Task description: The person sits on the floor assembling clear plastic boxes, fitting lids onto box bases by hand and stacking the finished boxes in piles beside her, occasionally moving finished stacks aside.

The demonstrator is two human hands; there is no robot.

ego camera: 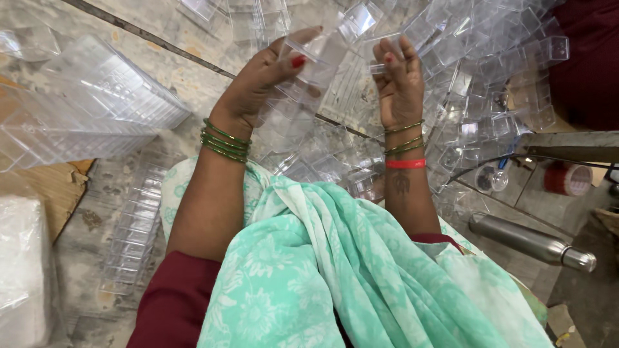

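Left hand [267,80] grip clamped on clear plastic box [316,61] — right hand [400,80] grip closed on its far edge; best held level.

Scene is evenly lit by soft, diffuse light; no hard shadows are cast, only faint shading under the forearms. Specular glare is seen on the pile of clear plastic boxes [477,71], with white highlights at the top edge, and on the steel bottle [529,240]. Centre is rendered sharp; slight softness is noted at the corners. Wide-angle stretch is visible at the edges. The white bag [19,270] at lower left is nearly blown out.
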